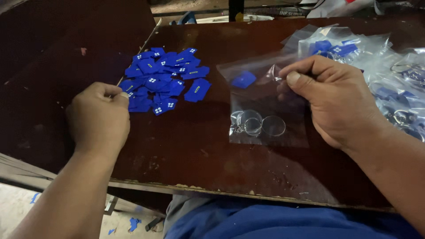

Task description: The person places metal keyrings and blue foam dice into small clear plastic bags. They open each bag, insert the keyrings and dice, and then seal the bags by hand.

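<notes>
Blue cloth of the person's garment (pixel 265 221) fills the near edge, just below the worn front rim of the dark brown wooden table (pixel 199 150).

Left hand (pixel 99 119): curled loosely, knuckles up, thumb and forefinger pressed together at the near-left fringe of the pile of small blue rectangular tags with white and yellow marks (pixel 164 77). Whether a tag sits between the fingertips cannot be told; they touch or nearly touch the pile's edge.

Right hand (pixel 336 97): fingers bent, thumb and forefinger pinching the upper right edge of a clear plastic zip bag (pixel 265 102), lifting that corner while the bag's lower part lies on the table at centre. Inside the bag: one blue tag (pixel 243 79) near the top, and clear round keyring discs with metal rings (pixel 259 124) at the bottom.

Far right, behind the right hand: heap of filled clear plastic bags (pixel 389 75), each showing blue tags and metal rings, touching or overlapping one another.

Pale floor with blue scraps (pixel 133 223) shows near left, below the table.
</notes>
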